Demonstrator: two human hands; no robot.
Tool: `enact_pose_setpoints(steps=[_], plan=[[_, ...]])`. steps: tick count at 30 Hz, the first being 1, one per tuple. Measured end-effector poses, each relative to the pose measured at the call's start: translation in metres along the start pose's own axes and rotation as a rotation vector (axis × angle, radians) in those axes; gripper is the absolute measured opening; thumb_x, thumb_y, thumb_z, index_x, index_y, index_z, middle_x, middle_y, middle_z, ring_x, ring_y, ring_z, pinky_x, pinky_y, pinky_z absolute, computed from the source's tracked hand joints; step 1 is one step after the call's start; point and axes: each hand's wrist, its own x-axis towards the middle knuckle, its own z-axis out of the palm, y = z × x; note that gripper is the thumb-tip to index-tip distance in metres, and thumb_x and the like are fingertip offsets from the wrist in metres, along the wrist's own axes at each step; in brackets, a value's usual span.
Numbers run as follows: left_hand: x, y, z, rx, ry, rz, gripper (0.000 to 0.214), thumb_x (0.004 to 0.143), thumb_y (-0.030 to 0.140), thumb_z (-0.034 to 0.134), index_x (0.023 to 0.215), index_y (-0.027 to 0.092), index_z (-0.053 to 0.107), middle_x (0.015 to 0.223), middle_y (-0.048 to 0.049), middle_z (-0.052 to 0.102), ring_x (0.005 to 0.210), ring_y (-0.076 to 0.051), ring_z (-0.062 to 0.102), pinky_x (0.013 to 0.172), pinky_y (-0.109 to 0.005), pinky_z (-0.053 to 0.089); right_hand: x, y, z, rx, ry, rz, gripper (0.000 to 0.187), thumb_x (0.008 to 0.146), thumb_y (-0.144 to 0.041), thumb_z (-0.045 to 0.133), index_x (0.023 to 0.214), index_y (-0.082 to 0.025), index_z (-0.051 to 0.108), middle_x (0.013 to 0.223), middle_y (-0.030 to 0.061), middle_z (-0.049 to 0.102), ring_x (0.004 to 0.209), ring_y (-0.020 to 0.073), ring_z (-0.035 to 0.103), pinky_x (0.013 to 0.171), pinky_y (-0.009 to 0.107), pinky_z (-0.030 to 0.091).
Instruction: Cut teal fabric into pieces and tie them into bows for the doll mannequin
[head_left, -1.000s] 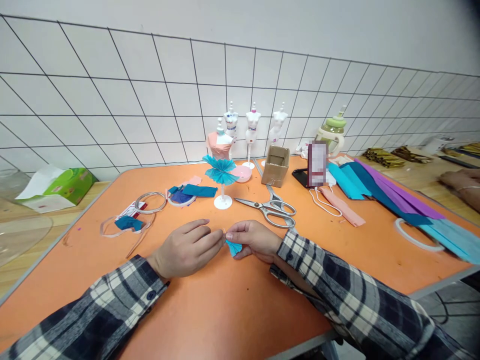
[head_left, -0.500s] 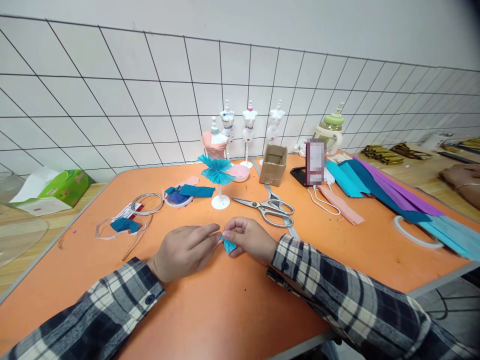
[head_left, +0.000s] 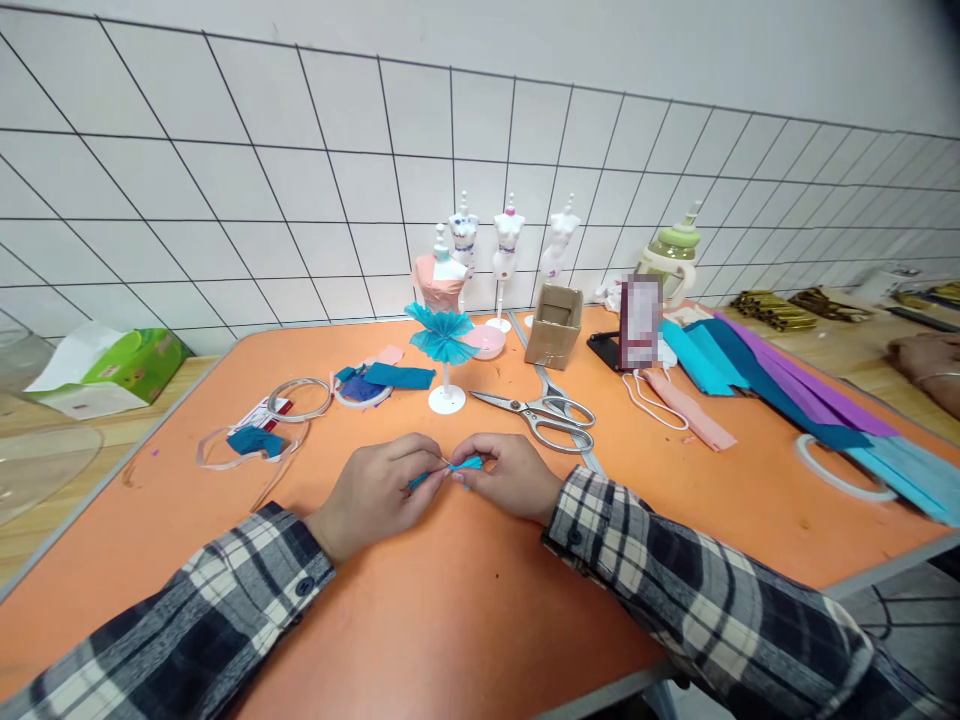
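Note:
A small piece of blue crepe paper (head_left: 468,464) is pinched at its middle between my two hands, low over the orange table. My left hand (head_left: 386,490) closes thumb and fingers on its left end. Opposite, my right hand (head_left: 506,475) pinches the right part, with the fingertips of both hands touching or nearly so. A thin pale strand shows at the pinch, too fine to name. Just beyond stands a mini dress form (head_left: 440,285) wearing a pink paper top and a pleated blue paper skirt (head_left: 442,335). Large scissors (head_left: 536,412) lie past my right hand.
Behind are white mini dress forms (head_left: 509,245), a pink bowl (head_left: 487,342), a cardboard box (head_left: 554,325) and a phone (head_left: 640,320) on a stand. Coloured paper (head_left: 795,390) lies right; wire coils (head_left: 298,398) and scraps lie left. Another person's hand (head_left: 924,355) rests far right.
My left fingers have closed onto the blue paper, which has turned from hanging down to lying sideways between both hands. The view has shifted slightly.

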Motion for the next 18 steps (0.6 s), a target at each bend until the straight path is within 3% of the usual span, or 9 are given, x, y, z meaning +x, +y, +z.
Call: enact_pose_setpoints(steps=[3, 8, 18], plan=[[0.002, -0.001, 0.003, -0.234, -0.065, -0.139, 0.014, 0.089, 0.021, 0.056, 0.083, 0.018, 0.069, 0.084, -0.0036, 0.070, 0.074, -0.013, 0.066, 0.064, -0.023, 0.051, 0.001, 0.002, -0.004, -0.142, -0.013, -0.079, 0.010, 0.082, -0.023, 0.064, 0.088, -0.021, 0.073, 0.085, -0.0006, 0.073, 0.077, 0.0119, 0.064, 0.072, 0.023, 0.045], [0.005, -0.009, 0.009, -0.591, -0.123, -0.292, 0.019, 0.091, 0.029, 0.058, 0.083, 0.017, 0.071, 0.082, -0.0051, 0.072, 0.073, -0.015, 0.067, 0.065, -0.024, 0.054, 0.001, 0.003, -0.005, -0.189, -0.028, -0.053, 0.011, 0.085, -0.028, 0.064, 0.089, -0.020, 0.071, 0.074, -0.0022, 0.069, 0.067, 0.0101, 0.058, 0.063, 0.021, 0.041], [0.003, -0.017, 0.017, -0.908, -0.274, -0.445, 0.021, 0.089, 0.034, 0.060, 0.089, 0.016, 0.071, 0.088, -0.0072, 0.074, 0.080, -0.019, 0.069, 0.073, -0.031, 0.056, -0.001, 0.002, -0.005, -0.221, -0.055, -0.158, 0.010, 0.087, -0.022, 0.063, 0.097, -0.021, 0.065, 0.080, -0.0023, 0.071, 0.070, 0.0103, 0.062, 0.066, 0.021, 0.042]])
